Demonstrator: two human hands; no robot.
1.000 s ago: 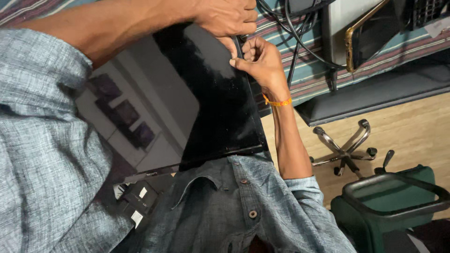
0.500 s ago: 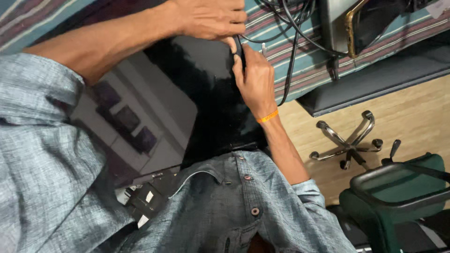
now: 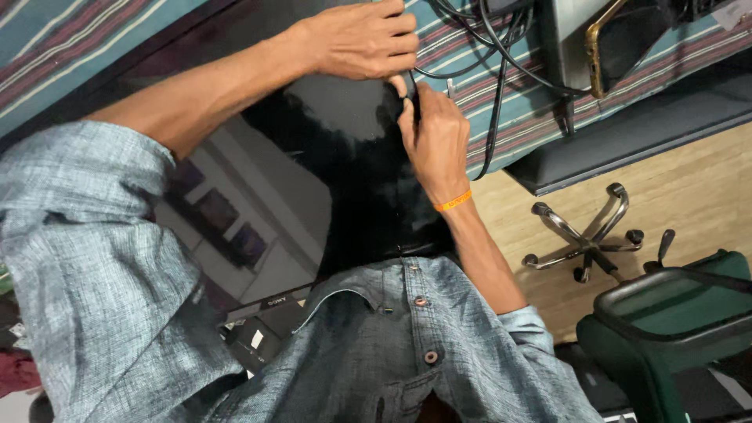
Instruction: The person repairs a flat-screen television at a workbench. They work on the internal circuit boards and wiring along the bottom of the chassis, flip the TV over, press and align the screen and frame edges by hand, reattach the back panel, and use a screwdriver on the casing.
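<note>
Both hands (image 3: 395, 74) crowd the upper edge of the glossy black panel (image 3: 352, 172). Black cables (image 3: 489, 86) hang just beside them on the right, blocking that side. Gold-edged phone (image 3: 627, 35) beyond. Panel's lower face is open. Green chair (image 3: 674, 321) and chair base (image 3: 587, 235) occupy the floor.

Green office chair (image 3: 666, 321), black cables (image 3: 493, 70), striped cloth (image 3: 533, 102), wooden floor (image 3: 689, 196)
</note>
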